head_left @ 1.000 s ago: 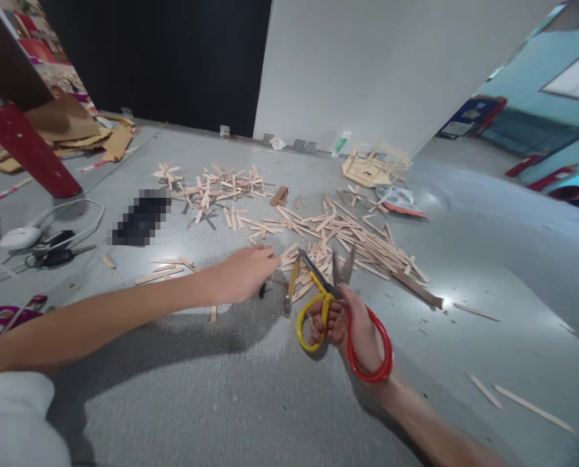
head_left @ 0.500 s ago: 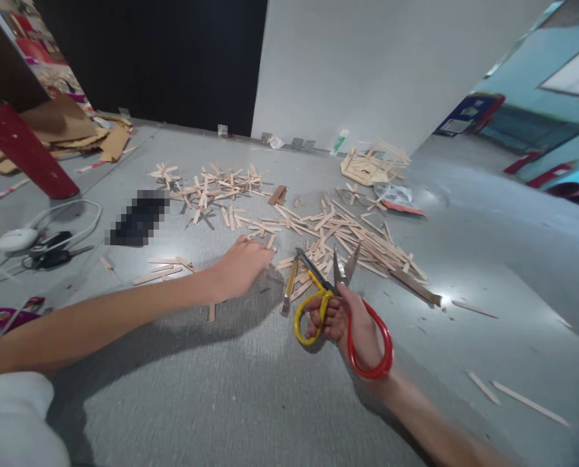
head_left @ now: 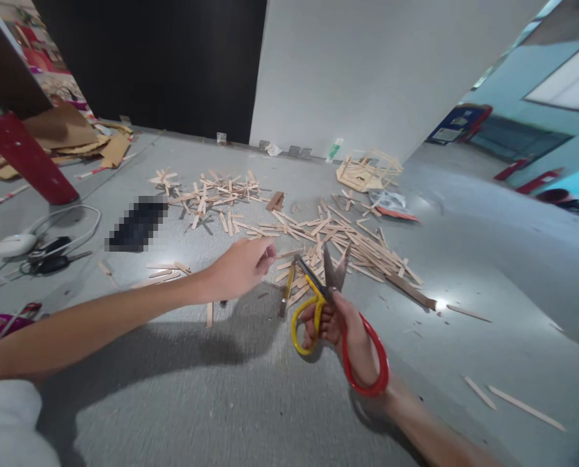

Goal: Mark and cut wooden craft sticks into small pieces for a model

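Note:
My left hand [head_left: 243,267] is closed in a pinch on a short wooden craft stick [head_left: 289,253], which points right over the stick pile [head_left: 357,240]. In my right hand [head_left: 338,324] are scissors [head_left: 337,275], blades spread, with a large red handle loop around the thumb side and a yellow loop at the fingers. A slim dark and yellow tool [head_left: 311,275] lies along the scissors' left side; its kind is unclear. Just left of it, a yellow utility knife [head_left: 287,288] rests on the table.
A black phone [head_left: 138,224], car keys [head_left: 53,259] and a white cable lie at left, near a red cylinder [head_left: 31,155]. Loose sticks [head_left: 221,188] spread behind my hands. A wooden stick frame [head_left: 367,172], plastic packet [head_left: 394,204] and green-white tube [head_left: 335,150] are farther back.
My left hand has risen slightly off the pile and turned, now pinching a craft stick near the scissors. My right hand keeps the scissors, blades still spread.

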Motion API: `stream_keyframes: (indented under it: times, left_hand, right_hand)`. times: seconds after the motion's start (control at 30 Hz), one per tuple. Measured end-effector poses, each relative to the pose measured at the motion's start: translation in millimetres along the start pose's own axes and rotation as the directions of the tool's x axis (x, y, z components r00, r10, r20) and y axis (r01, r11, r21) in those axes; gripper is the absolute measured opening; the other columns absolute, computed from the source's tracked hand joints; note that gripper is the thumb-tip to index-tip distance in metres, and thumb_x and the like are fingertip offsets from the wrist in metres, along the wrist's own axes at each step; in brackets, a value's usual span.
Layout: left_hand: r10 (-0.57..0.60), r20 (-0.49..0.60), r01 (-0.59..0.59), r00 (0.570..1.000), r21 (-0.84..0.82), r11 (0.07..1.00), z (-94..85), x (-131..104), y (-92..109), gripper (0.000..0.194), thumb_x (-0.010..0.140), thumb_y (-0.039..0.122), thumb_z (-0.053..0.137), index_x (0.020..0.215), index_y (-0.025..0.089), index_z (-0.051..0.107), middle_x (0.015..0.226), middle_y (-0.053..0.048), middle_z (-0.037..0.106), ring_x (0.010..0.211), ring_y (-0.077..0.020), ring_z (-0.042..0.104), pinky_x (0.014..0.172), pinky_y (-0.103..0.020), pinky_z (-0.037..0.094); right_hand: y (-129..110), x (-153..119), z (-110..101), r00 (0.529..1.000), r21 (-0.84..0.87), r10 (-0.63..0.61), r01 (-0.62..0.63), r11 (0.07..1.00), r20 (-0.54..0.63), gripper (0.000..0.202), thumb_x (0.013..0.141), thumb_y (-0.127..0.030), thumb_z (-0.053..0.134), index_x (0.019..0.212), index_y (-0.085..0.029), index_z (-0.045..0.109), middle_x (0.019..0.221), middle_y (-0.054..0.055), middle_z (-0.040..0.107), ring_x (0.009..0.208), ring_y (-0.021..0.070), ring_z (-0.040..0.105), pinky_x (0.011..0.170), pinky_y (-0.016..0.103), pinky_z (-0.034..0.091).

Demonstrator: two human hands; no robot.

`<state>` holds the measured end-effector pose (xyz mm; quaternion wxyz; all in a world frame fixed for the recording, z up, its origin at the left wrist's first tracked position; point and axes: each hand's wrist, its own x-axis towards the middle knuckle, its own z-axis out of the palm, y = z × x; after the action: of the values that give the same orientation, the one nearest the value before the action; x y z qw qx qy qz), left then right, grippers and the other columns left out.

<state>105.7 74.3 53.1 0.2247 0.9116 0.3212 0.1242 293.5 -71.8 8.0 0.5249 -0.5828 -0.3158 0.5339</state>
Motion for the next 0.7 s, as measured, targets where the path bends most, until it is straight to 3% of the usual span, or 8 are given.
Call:
stream_keyframes:
  times: [0.1, 0.2, 0.37, 0.7]
  left_hand:
    - [-0.017, -0.056, -0.006, 0.998, -0.387, 0.922, -17.6, -7, 17, 0.013, 0.105, 0.022, 0.051, 0.095, 0.018, 0.059, 0.075, 0.001, 0.071, 0.060, -0.0115, 0.063, 0.059, -0.023, 0.046]
    - [0.000, -0.113, -0.054, 0.994, -0.470, 0.881, -28.6, -14, 30, 0.013, 0.102, 0.020, 0.054, 0.096, 0.016, 0.065, 0.074, 0.001, 0.070, 0.057, -0.0100, 0.060, 0.058, -0.021, 0.045]
    - [0.001, -0.143, -0.060, 0.990, -0.407, 0.912, -31.5, -20, 37, 0.019, 0.102, 0.022, 0.054, 0.090, 0.016, 0.068, 0.068, 0.002, 0.067, 0.051, -0.0087, 0.054, 0.052, -0.020, 0.039]
    - [0.028, -0.264, -0.088, 0.964, -0.218, 0.972, -30.1, -23, 36, 0.026, 0.099, 0.013, 0.052, 0.074, 0.017, 0.059, 0.050, 0.010, 0.042, 0.044, -0.0061, 0.033, 0.052, -0.021, 0.029]
  right_hand:
    - [6, -9, 0, 0.989, -0.054, -0.119, 0.124, 0.991, 0.093, 0.067, 0.089, -0.082, 0.055, 0.075, -0.018, 0.070, 0.061, 0.004, 0.065, 0.058, 0.0194, 0.063, 0.059, 0.031, 0.053]
    - [9, -17, -1, 0.963, -0.089, -0.207, 0.225, 0.970, 0.174, 0.063, 0.096, -0.076, 0.053, 0.080, -0.017, 0.072, 0.064, 0.004, 0.067, 0.061, 0.0193, 0.062, 0.064, 0.031, 0.052]
    - [11, -24, -3, 0.927, -0.088, -0.219, 0.257, 0.962, 0.306, 0.062, 0.101, -0.072, 0.047, 0.082, -0.018, 0.070, 0.064, 0.004, 0.065, 0.059, 0.0190, 0.061, 0.061, 0.032, 0.051]
    - [11, -26, -3, 0.907, -0.060, -0.203, 0.241, 0.969, 0.369, 0.062, 0.101, -0.073, 0.047, 0.083, -0.017, 0.068, 0.065, 0.003, 0.062, 0.059, 0.0179, 0.060, 0.060, 0.031, 0.050]
